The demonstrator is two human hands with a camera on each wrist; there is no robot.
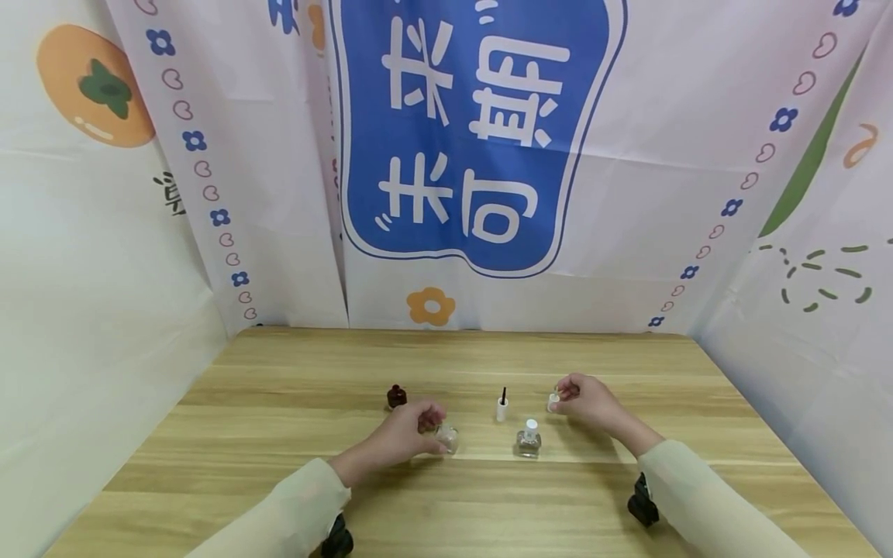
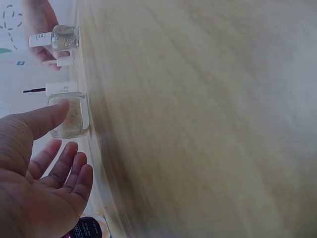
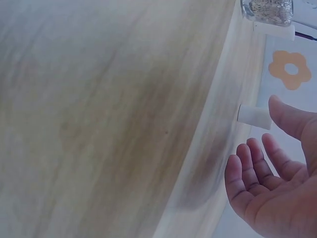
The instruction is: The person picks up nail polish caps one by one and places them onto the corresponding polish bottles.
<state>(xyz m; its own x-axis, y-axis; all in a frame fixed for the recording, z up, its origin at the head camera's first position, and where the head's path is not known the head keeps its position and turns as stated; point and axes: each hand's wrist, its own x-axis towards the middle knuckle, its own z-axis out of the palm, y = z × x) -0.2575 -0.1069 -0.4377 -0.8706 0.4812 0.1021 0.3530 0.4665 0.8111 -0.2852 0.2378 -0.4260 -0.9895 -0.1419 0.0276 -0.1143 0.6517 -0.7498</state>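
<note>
My left hand [image 1: 408, 435] is beside an uncapped clear nail polish bottle [image 1: 449, 439], thumb and fingers spread apart. In the left wrist view the thumb [image 2: 58, 113] overlaps that bottle; whether it touches cannot be told. The right hand [image 1: 584, 401] is at a white brush cap [image 1: 553, 401] standing on its top, brush upward. In the right wrist view, thumb and fingers are parted around the white cap [image 3: 255, 117], with a gap showing. Between the hands stand another upturned white cap with a dark brush [image 1: 501, 408] and a capped glittery nail polish bottle [image 1: 529, 440].
A dark red nail polish bottle [image 1: 396, 397] stands behind the left hand. Everything rests on a wood-grain table [image 1: 446, 504], backed by a printed cloth [image 1: 279, 155] with cloth walls at both sides. Black straps sit on both wrists.
</note>
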